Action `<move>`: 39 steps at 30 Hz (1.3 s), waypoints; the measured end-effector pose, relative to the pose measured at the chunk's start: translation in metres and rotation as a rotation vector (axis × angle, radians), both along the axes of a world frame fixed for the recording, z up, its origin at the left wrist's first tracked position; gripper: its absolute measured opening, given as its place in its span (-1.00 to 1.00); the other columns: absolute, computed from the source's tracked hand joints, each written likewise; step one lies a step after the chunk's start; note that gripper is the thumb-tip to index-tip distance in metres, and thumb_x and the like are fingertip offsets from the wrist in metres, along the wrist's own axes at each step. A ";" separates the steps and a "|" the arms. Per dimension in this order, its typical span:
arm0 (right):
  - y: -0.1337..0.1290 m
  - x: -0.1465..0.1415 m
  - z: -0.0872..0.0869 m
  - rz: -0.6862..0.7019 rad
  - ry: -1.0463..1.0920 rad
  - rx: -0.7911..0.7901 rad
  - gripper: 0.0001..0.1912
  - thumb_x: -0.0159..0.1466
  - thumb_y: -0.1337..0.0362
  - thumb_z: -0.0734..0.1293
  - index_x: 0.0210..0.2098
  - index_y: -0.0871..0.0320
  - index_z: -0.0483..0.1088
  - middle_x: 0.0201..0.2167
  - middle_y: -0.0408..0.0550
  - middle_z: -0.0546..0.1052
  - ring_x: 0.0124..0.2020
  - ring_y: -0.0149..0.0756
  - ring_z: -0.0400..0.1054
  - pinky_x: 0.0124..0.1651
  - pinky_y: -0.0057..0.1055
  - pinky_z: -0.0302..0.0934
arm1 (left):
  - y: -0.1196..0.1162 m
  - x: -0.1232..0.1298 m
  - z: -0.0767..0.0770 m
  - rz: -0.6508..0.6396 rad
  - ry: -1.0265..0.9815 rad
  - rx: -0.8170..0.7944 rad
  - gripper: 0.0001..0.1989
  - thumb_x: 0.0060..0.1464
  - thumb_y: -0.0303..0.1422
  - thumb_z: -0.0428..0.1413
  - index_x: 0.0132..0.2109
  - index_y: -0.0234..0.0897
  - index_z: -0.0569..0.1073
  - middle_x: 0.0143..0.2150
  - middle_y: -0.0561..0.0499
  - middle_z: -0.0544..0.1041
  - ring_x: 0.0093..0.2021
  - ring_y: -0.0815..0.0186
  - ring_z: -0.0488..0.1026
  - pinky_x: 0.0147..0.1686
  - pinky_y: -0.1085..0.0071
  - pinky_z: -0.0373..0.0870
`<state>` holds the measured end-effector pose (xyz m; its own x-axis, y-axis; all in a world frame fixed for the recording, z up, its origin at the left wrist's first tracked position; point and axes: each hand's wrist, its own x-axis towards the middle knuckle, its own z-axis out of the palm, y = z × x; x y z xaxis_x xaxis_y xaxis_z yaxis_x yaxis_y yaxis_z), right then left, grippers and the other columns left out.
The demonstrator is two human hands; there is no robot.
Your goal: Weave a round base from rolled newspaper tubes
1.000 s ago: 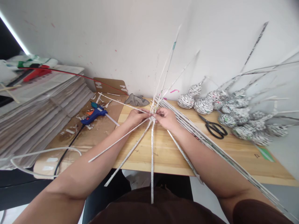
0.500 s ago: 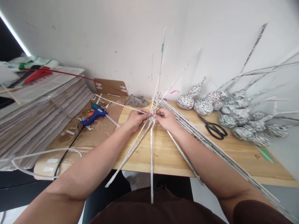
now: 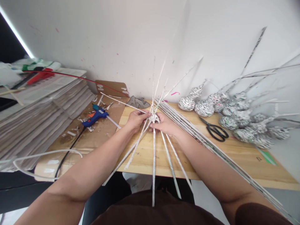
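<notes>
A small woven paper centre [image 3: 153, 117] with several long paper strips radiating from it is held above the wooden board. Its left edge is pinched between the thumb and fingers of my left hand [image 3: 138, 120]. My right hand [image 3: 164, 123] grips the right side, its thumb and fingers around the base of the strips. Some strips point up toward the wall; several others, such as the middle one [image 3: 154, 162], hang toward my body.
Long paper rods [image 3: 199, 134] lie diagonally on the wooden board [image 3: 140, 159]. Black scissors [image 3: 217, 131] and woven paper gourd shapes [image 3: 204, 107] stand right. At left are a blue glue gun [image 3: 96, 117], a grey cloth [image 3: 137, 102] and a newspaper stack [image 3: 47, 112].
A strip that pointed up now hangs down toward my body between the middle and right strips. My right hand has shifted slightly down, its fingers now lower beside the woven centre.
</notes>
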<state>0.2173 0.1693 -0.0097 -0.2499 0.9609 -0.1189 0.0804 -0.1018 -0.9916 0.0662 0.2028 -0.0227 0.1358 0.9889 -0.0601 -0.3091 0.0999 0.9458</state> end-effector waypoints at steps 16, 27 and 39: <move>0.009 0.004 0.002 -0.256 0.044 0.038 -0.67 -0.04 0.08 0.48 -0.50 0.17 0.36 -0.62 -0.20 0.45 -0.64 -0.46 0.27 -0.67 -0.56 0.04 | 0.000 0.002 -0.006 -0.080 -0.011 -0.003 -0.69 -0.41 -0.35 0.42 -0.45 -0.36 0.52 -0.51 0.00 0.51 -0.53 0.38 0.38 -0.56 0.47 0.20; 0.013 0.002 -0.009 -0.342 -0.021 0.255 -0.74 0.02 0.11 0.40 -0.50 0.10 0.28 -0.66 -0.27 0.35 -0.64 -0.45 0.21 -0.60 -0.50 0.07 | -0.012 0.011 0.000 -0.044 -0.052 -0.007 -0.65 -0.41 -0.33 0.42 -0.44 -0.36 0.47 -0.54 0.04 0.49 -0.55 0.39 0.38 -0.48 0.44 0.26; 0.015 0.002 -0.006 -0.383 0.133 0.179 -0.66 -0.06 0.08 0.47 -0.56 0.14 0.28 -0.63 -0.23 0.40 -0.57 -0.42 0.28 -0.46 -0.45 0.19 | -0.013 0.011 0.000 -0.019 -0.006 0.089 -0.69 -0.37 -0.33 0.40 -0.47 -0.34 0.45 -0.54 0.04 0.49 -0.53 0.39 0.38 -0.44 0.44 0.29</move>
<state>0.2189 0.1839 -0.0154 0.1265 0.9897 0.0673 -0.0593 0.0753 -0.9954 0.0768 0.1896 -0.0228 0.1550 0.9875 0.0290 -0.3133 0.0213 0.9494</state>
